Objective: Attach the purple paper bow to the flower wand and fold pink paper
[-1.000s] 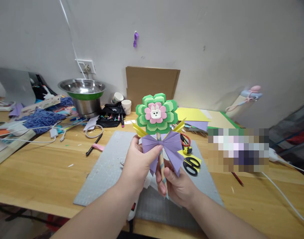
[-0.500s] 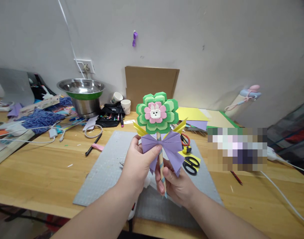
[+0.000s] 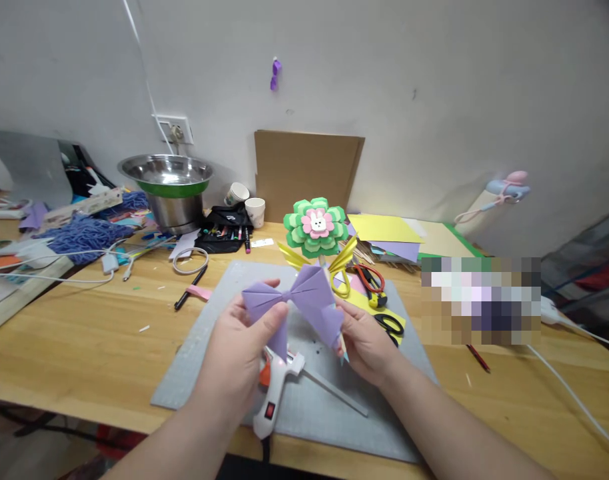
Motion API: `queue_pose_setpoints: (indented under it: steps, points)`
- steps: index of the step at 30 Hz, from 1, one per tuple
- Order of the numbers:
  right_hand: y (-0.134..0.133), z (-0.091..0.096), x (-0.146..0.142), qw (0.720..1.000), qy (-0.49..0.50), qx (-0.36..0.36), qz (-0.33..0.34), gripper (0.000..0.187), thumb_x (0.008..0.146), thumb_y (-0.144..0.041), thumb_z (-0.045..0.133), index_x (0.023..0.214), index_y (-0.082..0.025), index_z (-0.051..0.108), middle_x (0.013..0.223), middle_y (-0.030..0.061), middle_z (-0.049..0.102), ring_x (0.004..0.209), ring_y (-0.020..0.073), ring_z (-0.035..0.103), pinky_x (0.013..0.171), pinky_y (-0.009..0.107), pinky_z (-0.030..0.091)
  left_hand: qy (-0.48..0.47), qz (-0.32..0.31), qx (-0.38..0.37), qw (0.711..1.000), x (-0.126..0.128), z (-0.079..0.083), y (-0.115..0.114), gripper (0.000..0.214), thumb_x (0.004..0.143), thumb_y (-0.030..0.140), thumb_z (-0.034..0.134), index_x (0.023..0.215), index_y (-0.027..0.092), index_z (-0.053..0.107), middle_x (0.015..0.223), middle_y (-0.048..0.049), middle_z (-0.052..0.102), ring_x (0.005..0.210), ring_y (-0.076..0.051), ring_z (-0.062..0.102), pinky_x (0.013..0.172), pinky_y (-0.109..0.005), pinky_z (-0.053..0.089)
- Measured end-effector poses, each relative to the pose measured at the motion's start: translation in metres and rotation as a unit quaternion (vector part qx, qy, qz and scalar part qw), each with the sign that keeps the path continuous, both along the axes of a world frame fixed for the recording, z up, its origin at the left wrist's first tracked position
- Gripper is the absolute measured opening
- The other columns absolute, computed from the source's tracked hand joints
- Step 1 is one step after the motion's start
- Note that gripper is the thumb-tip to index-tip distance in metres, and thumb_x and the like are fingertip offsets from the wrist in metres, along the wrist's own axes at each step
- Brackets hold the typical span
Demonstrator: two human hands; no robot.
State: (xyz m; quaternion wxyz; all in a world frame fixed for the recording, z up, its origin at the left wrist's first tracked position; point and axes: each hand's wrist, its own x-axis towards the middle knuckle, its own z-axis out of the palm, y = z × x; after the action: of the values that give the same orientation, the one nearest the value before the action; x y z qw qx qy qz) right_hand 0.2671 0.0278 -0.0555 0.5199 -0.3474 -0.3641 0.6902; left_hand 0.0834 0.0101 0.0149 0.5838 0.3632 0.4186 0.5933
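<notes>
Now we've drawn the bow (image 3: 308, 295) forward off the stem (image 3: 322, 261) — so it seems unfixed.
Our left hand (image 3: 239, 340) pinches it near its middle, above the mat (image 3: 334, 428); our right hand (image 3: 367, 340) clasps the lower stem — flower (image 3: 318, 225) behind.

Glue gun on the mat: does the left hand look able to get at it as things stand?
Probably yes, if it lets go first: the left hand pinches the purple bow, but the glue gun lies close by, mostly uncovered.
</notes>
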Motion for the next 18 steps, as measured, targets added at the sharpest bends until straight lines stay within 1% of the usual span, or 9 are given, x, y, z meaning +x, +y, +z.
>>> queue_pose_setpoints:
  steps: [1,3,5,6,9,13,16,17,18]
  points:
    - [0.003,-0.001,0.002,1.0,-0.02,-0.008,-0.001,0.039,0.073,-0.043,0.076,0.101,-0.018,0.066,0.062,-0.0043,0.056,0.042,0.0058,0.048,0.036,0.015,0.039,0.015,0.017,0.004,1.0,-0.01,-0.002,-0.002,0.032,0.068,0.029,0.081,0.093,0.019,0.066,0.084,-0.0006,0.073,0.08,-0.016,0.067,0.072,-0.024,0.051]
    - [0.007,-0.002,0.003,0.997,-0.068,-0.024,0.002,0.038,0.074,-0.041,0.075,0.1,-0.015,0.067,0.063,-0.0027,0.058,0.042,0.0062,0.05,0.037,0.015,0.039,0.036,0.049,0.013,0.998,-0.03,-0.007,-0.008,0.022,0.068,0.027,0.081,0.084,0.021,0.068,0.081,0.0018,0.071,0.08,-0.016,0.065,0.072,-0.023,0.05]
    - [0.011,-0.006,0.002,0.992,-0.121,-0.035,0.005,0.035,0.074,-0.041,0.074,0.093,-0.013,0.068,0.06,-0.0024,0.057,0.04,0.0063,0.049,0.036,0.016,0.039,0.142,0.106,0.09,0.98,-0.05,-0.012,-0.014,0.011,0.072,0.027,0.077,0.078,0.024,0.068,0.079,0.0027,0.067,0.078,-0.016,0.062,0.07,-0.025,0.048]
    - [0.014,-0.008,0.001,0.988,-0.149,-0.038,0.006,0.034,0.073,-0.041,0.074,0.09,-0.012,0.068,0.059,-0.0025,0.056,0.039,0.0065,0.049,0.036,0.017,0.039,0.206,0.13,0.141,0.96,-0.059,-0.015,-0.018,0.006,0.074,0.026,0.074,0.074,0.025,0.068,0.08,0.0023,0.065,0.079,-0.017,0.061,0.069,-0.026,0.047]
    - [0.022,-0.014,0.0,0.969,-0.244,-0.034,0.0,0.031,0.076,-0.042,0.067,0.085,-0.013,0.068,0.058,-0.0017,0.056,0.037,0.0088,0.049,0.035,0.02,0.039,0.4,0.144,0.258,0.868,-0.085,-0.027,-0.029,0.011,0.079,0.019,0.066,0.079,0.03,0.068,0.084,0.0011,0.061,0.078,-0.019,0.058,0.07,-0.031,0.044]
    - [0.025,-0.006,0.009,0.915,-0.399,0.008,-0.063,0.028,0.075,-0.038,0.064,0.088,-0.014,0.071,0.06,0.0019,0.06,0.049,0.0176,0.057,0.045,0.028,0.044,0.572,0.134,0.391,0.708,-0.117,-0.052,-0.038,0.033,0.074,0.009,0.068,0.095,0.033,0.07,0.082,-0.0006,0.069,0.078,-0.023,0.062,0.075,-0.038,0.04]
    - [0.004,0.013,0.01,0.86,-0.486,0.067,-0.144,0.028,0.075,-0.037,0.063,0.096,-0.018,0.069,0.09,0.0098,0.066,0.082,0.0254,0.06,0.064,0.032,0.044,0.624,0.133,0.438,0.633,-0.134,-0.068,-0.043,0.036,0.072,0.006,0.067,0.096,0.032,0.07,0.08,-0.0012,0.075,0.075,-0.023,0.065,0.073,-0.037,0.039]
    - [-0.008,0.019,0.005,0.846,-0.504,0.082,-0.155,0.025,0.077,-0.039,0.062,0.091,-0.02,0.069,0.092,0.0104,0.066,0.083,0.0258,0.059,0.064,0.032,0.043,0.632,0.132,0.452,0.615,-0.137,-0.071,-0.044,0.035,0.071,0.007,0.068,0.096,0.032,0.07,0.079,-0.001,0.076,0.074,-0.023,0.065,0.073,-0.037,0.039]
    - [-0.021,0.023,-0.002,0.827,-0.533,0.097,-0.149,0.023,0.079,-0.042,0.06,0.078,-0.02,0.068,0.083,0.0099,0.067,0.077,0.0249,0.058,0.061,0.032,0.04,0.637,0.134,0.465,0.6,-0.14,-0.074,-0.045,0.034,0.071,0.008,0.068,0.096,0.032,0.07,0.078,-0.0004,0.077,0.073,-0.022,0.066,0.073,-0.036,0.039]
